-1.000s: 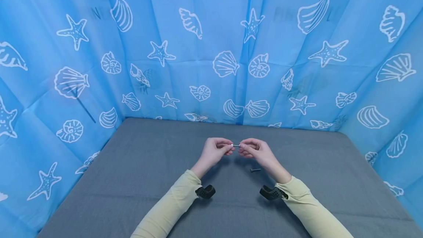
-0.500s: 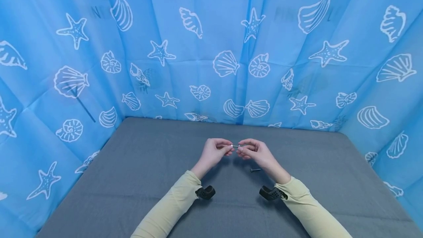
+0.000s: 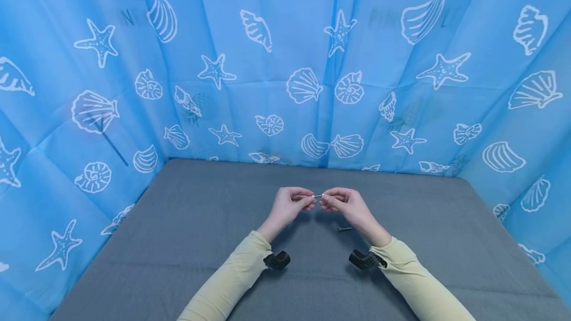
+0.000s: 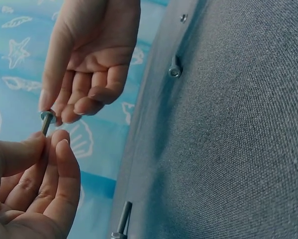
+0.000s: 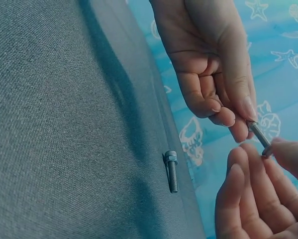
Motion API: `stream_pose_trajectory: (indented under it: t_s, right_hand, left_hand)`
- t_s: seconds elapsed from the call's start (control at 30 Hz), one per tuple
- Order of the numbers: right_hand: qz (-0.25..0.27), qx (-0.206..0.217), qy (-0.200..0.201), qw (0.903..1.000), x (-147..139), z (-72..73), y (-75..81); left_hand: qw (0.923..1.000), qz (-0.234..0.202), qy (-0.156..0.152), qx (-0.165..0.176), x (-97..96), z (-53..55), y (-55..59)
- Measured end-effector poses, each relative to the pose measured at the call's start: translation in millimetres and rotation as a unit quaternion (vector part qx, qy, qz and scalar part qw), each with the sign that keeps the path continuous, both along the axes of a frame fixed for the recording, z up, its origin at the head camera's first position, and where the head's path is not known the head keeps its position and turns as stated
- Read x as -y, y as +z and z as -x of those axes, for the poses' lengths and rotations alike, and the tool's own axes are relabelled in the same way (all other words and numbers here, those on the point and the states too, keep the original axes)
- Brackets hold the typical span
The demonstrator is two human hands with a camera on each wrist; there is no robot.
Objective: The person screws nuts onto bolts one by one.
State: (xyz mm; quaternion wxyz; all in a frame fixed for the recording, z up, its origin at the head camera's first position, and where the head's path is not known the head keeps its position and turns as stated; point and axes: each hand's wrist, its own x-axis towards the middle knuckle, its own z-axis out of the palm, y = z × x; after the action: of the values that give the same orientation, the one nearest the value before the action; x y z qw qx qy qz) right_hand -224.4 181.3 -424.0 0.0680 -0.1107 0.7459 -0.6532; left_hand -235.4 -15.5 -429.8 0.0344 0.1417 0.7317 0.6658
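A small metal bolt (image 5: 259, 133) lies between the fingertips of both hands, above the grey table. My left hand (image 3: 289, 207) pinches one end of it between thumb and fingers. At the other end sits a nut (image 4: 49, 115), which my right hand (image 3: 351, 207) grips with thumb and index finger. The threaded shank shows in the gap between the hands in both wrist views. Beneath the right hand another bolt (image 3: 344, 229) lies on the table. A further bolt with a nut on it (image 5: 172, 172) rests on the cloth in the right wrist view.
Grey cloth covers the table (image 3: 214, 241). In the left wrist view a small nut-like piece (image 4: 183, 18) lies beyond a loose bolt (image 4: 175, 67). A blue curtain (image 3: 267, 78) with white shells and starfish hangs around the back and sides.
The right thumb and index finger, slightly apart half a second ago, are closer together around the end of the bolt. Both hands otherwise stay in nearly the same place.
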Motion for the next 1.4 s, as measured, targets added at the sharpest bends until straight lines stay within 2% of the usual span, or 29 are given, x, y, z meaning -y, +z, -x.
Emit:
stream_pose_trajectory:
  t_s: [0.17, 0.4, 0.6, 0.83, 1.03, 1.23, 1.4]
  right_hand:
    - [-0.014, 0.006, 0.014, 0.9998, 0.4, 0.1, 1.8]
    - [0.020, -0.010, 0.039, 0.9990, -2.8, -1.7, 3.3]
    - [-0.006, -0.005, 0.037, 0.9993, -3.9, -1.6, 2.2]
    - [0.010, -0.006, 0.031, 0.9994, -3.7, -2.4, 3.8]
    - [-0.013, -0.006, 0.026, 0.9996, -1.5, 1.1, 1.2]
    - [0.006, -0.012, 0.034, 0.9993, -2.2, 0.4, 0.9]
    - [-0.010, -0.017, 0.021, 0.9996, -1.8, 0.0, -0.1]
  left_hand:
    - [1.0000, -0.001, -0.001, -0.006, -0.8, -0.8, -0.7]
    - [0.9999, 0.007, 0.002, -0.013, -1.5, 0.6, -1.2]
    - [0.9996, 0.023, 0.007, -0.012, -1.7, 3.0, -2.6]
    - [0.9996, 0.024, 0.009, -0.012, -2.0, 5.2, -2.8]
    - [0.9994, 0.026, 0.006, -0.021, -1.6, 4.8, -3.2]
    - [0.9995, 0.021, 0.011, -0.021, -0.7, 4.0, -3.0]
    - [0.9993, 0.028, 0.011, -0.023, -1.1, 2.5, -3.6]
